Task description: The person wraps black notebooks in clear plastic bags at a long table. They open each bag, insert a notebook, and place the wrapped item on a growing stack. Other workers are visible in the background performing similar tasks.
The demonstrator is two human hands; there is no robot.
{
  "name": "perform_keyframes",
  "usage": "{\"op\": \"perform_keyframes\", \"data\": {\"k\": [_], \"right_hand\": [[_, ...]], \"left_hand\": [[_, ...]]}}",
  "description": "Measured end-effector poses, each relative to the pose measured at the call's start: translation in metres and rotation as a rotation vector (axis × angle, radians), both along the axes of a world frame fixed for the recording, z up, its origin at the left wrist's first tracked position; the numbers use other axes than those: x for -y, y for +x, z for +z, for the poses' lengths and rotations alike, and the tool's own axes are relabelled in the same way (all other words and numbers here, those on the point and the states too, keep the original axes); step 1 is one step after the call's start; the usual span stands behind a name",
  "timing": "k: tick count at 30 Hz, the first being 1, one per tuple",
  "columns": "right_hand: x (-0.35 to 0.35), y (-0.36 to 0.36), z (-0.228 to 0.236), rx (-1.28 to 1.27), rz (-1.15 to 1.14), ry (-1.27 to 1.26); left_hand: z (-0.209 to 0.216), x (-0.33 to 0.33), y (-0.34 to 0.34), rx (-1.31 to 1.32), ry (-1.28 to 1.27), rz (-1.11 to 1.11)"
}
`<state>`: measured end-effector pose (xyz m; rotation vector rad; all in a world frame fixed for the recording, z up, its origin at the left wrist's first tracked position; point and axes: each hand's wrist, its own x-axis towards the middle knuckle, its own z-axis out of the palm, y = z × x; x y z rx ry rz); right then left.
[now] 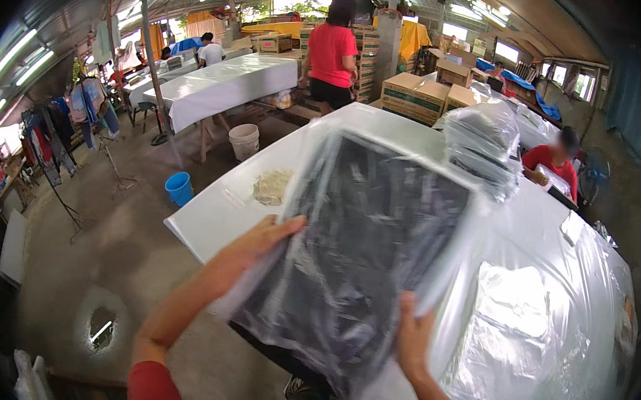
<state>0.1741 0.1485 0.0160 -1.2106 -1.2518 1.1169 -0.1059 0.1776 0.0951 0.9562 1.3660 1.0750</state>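
While left hand (268, 235) and right hand (414, 338) clamp a dark packet's (368, 219) edges, tabletop (520, 233) opens toward three o'clock. Bags (502, 342) lie at four.

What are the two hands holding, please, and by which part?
A flat, dark, plastic-wrapped package, held by its left edge in the left hand and its right edge in the right hand.

no wording is legible: the cardboard carton (409, 97) beyond the bench (212, 222) bears green printing too small to read, and the stacked cartons (365, 58) beside the pillar (386, 49) show similarly blurred print.
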Motion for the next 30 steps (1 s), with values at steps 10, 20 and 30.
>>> {"op": "perform_keyframes", "data": {"k": [10,20,30], "right_hand": [[-0.129,-0.271,-0.080,-0.111,0.282,-0.315],[-0.210,-0.363,-0.116,-0.190,0.421,-0.380],[-0.374,-0.299,-0.094,0.433,0.712,-0.061]], "left_hand": [[-0.092,-0.137,-0.305,-0.083,-0.306,-0.016],[-0.142,-0.218,-0.400,-0.102,-0.310,-0.046],[-0.184,-0.209,-0.400,-0.537,0.113,0.243]]}}
